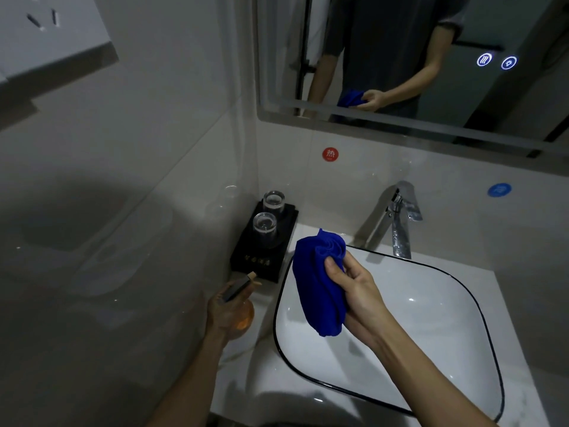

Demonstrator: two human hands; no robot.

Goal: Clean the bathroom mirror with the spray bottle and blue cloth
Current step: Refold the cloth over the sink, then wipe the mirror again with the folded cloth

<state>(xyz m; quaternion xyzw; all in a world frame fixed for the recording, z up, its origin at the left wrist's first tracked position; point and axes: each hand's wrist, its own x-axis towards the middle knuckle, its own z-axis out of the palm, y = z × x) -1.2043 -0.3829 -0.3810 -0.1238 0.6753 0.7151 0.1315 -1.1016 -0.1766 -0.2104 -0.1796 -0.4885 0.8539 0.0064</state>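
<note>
**Caller:** Where are we in the job?

**Me:** Both tools are in hand and nothing has reached the glass, as far as I can judge. My right hand (pixel 351 291) has the blue cloth (pixel 320 285) bunched up, fingers curled and pressed round it, thumb pinching the top folds. The cloth hangs below my fingertips, over the sink (pixel 462 334).

**Caller:** And the other side?

**Me:** My left hand (pixel 223 312) is wrapped round the spray bottle (pixel 241 306), an amber one, low by the counter's left edge. Its nozzle pokes out above my knuckles. It's dim there, so I cannot tell whether a finger sits on the trigger.

**Caller:** The target?

**Me:** The mirror (pixel 431 72) is up and ahead, well above both sets of fingers. Only its lower left part shows.

**Caller:** So what does the next move call for?

**Me:** I'd say lift the bottle, turn the nozzle at the glass and mist it, then bring the cloth up flat to wipe. It's too wadded for that now, so it wants shaking out or refolding.

**Caller:** Any obstacles?

**Me:** The faucet (pixel 397 223) stands just beyond my right fingertips. Two glasses (pixel 268 217) on a black tray (pixel 261 260) sit just ahead of my left fingers. The side wall (pixel 123 180) is close on the left. Straight up between faucet and tray looks open.
</note>
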